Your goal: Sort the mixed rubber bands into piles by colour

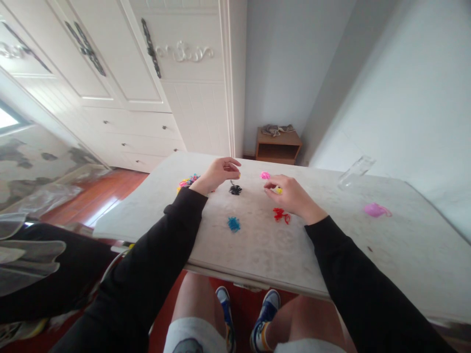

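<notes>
My left hand [216, 175] hovers over the table just above a pile of small black rubber bands [235, 189]. Its thumb and fingers are drawn together, and a tiny yellow spot shows at their tips, too small to name. A mixed pile of coloured rubber bands [188, 182] lies partly hidden behind that wrist. My right hand [290, 195] has its fingers curled into a pinch; what they hold is hidden. Yellow rubber bands [279, 190] show beside its fingers. Pink bands [265, 175] lie beyond it, red bands [281, 215] nearer me, and blue bands [233, 224] front left.
On the right of the white table [265, 250] are a clear plastic container [356, 172] lying tilted and a pink pouch-like thing [377, 210]. Behind the table stand a white wardrobe [198, 108] and a small wooden cabinet [278, 147] with cloth on top.
</notes>
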Tool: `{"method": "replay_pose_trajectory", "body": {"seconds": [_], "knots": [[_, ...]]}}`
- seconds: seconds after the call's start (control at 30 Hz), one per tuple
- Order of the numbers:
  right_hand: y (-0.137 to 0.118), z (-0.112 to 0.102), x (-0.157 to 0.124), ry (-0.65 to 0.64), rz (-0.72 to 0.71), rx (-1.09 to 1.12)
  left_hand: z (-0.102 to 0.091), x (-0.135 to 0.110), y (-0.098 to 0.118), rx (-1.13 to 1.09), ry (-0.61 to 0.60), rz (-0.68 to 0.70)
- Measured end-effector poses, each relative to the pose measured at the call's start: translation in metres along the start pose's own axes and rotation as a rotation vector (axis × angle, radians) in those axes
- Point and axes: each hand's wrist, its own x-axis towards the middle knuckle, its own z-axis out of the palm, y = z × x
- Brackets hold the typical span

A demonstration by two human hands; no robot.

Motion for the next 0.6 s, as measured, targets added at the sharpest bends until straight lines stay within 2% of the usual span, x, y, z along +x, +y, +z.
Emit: {"method": "replay_pose_trajectory", "body": {"seconds": [0.13,0.3,0.37,0.6], "knots": [[-0.006,0.007,0.001,-0.01,-0.074,0.034,0.004,0.003,-0.001,0.047,0.017,0.094],[-0.004,0.008,0.0,-0.023,-0.085,0.023,-0.009,0.012,-0.012,0.33,0.202,0.138],[-0.004,0.007,0.0,-0.023,-0.085,0.023,-0.014,0.014,-0.017,0.403,0.232,0.122],[-0.001,0.006,-0.001,0.006,-0.054,-0.013,-0.024,0.012,-0.024,0.628,0.013,0.124]]}}
